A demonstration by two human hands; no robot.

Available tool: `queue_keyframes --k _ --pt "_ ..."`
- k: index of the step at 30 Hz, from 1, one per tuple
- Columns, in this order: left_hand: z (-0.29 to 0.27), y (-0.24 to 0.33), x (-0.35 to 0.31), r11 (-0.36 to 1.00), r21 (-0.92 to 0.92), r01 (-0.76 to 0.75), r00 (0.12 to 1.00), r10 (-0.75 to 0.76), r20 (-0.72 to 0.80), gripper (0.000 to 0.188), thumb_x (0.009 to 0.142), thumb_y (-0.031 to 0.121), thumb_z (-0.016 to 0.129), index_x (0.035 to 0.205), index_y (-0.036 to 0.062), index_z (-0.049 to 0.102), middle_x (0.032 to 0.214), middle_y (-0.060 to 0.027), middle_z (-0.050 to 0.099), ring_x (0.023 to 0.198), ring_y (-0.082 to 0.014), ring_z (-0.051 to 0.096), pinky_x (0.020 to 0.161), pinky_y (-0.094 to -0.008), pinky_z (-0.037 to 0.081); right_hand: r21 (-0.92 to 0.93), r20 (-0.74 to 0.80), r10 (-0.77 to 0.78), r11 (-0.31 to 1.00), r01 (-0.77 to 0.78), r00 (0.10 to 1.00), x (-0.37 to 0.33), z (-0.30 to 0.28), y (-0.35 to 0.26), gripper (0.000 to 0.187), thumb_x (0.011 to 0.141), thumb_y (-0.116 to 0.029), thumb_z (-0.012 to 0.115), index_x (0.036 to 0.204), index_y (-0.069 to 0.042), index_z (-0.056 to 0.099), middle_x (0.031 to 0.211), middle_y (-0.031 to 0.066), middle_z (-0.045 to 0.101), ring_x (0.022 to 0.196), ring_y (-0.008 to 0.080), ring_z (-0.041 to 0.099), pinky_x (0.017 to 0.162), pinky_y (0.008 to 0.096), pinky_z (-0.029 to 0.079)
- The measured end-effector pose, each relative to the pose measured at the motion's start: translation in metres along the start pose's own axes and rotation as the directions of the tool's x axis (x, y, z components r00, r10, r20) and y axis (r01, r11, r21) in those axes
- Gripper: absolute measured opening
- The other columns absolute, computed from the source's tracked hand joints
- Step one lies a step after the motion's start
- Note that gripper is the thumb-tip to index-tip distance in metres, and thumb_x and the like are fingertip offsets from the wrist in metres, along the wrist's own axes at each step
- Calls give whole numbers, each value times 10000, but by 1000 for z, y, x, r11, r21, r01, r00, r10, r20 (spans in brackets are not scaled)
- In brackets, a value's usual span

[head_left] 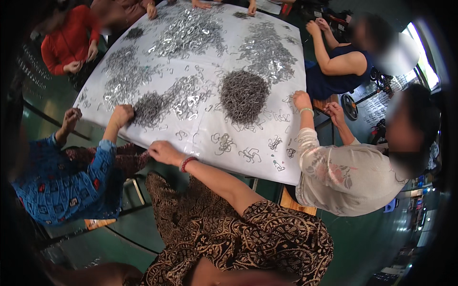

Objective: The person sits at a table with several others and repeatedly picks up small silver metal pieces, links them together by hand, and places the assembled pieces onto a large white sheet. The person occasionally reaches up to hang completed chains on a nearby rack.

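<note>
My right hand (166,153), with a red bracelet at its wrist, is at the near edge of the white-covered table (210,155). Its fingers are curled together, and whatever they may hold is too small or hidden to make out. Ahead of it lie a few loose metal hooks (181,135), S-shaped and silvery. Farther in, a dense grey pile of hooks (149,108) sits close to a co-worker's hand (123,115). Part of my left arm (98,275) shows, blurred, at the lower edge; my left hand is out of the picture.
A tall heap of hooks (244,97) stands right of the table's middle. Shiny hooks (188,35) spread across the far side. Small clusters (223,143) lie near the front edge. Co-workers sit close on both sides, one in blue (67,181), one in a light top (346,174).
</note>
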State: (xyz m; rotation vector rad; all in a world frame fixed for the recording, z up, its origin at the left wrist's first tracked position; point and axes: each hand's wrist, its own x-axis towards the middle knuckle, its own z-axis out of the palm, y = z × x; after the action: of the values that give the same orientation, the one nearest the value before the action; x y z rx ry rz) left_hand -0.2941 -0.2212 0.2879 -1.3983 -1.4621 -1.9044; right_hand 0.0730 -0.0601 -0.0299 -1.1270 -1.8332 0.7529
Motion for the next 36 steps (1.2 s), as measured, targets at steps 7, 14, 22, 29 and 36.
queue_keyframes --k 7,14,22,29,36 --pt "1 53 2 997 81 16 999 -13 -34 240 978 158 536 1078 -40 628 992 -178 688 920 -254 677 834 -350 537 -102 654 -147 955 279 742 57 46 -45 375 922 -387 509 920 -74 716 882 168 703 839 381 671 823 493 519" --pt "-78 162 -27 957 291 17 976 46 -211 247 994 171 507 1032 -25 652 960 -159 713 874 -230 700 791 -339 559 -19 908 -184 879 476 376 100 85 2 281 842 -294 639 941 -37 695 941 193 687 864 370 658 756 476 516" --pt "-96 231 -49 996 84 16 994 -7 -108 177 995 147 559 1115 27 605 932 -46 676 876 -110 657 746 -252 531 -157 981 7 626 763 196 131 92 87 264 810 -169 668 1030 -32 717 1009 205 699 966 365 674 869 434 533" --pt "-145 274 -78 950 313 0 945 102 -311 191 983 202 578 1095 50 605 890 -58 692 821 -100 650 687 -232 508 -126 966 -37 798 589 256 124 67 52 262 810 -145 682 1040 -24 717 998 190 713 977 335 681 886 388 512" --pt "-221 334 -85 934 353 -55 923 182 -338 146 962 148 609 1057 39 632 848 -59 687 738 -123 652 648 -243 528 -126 954 -74 779 615 289 120 67 55 249 823 -113 680 1048 -10 710 981 189 716 962 334 680 869 392 511"
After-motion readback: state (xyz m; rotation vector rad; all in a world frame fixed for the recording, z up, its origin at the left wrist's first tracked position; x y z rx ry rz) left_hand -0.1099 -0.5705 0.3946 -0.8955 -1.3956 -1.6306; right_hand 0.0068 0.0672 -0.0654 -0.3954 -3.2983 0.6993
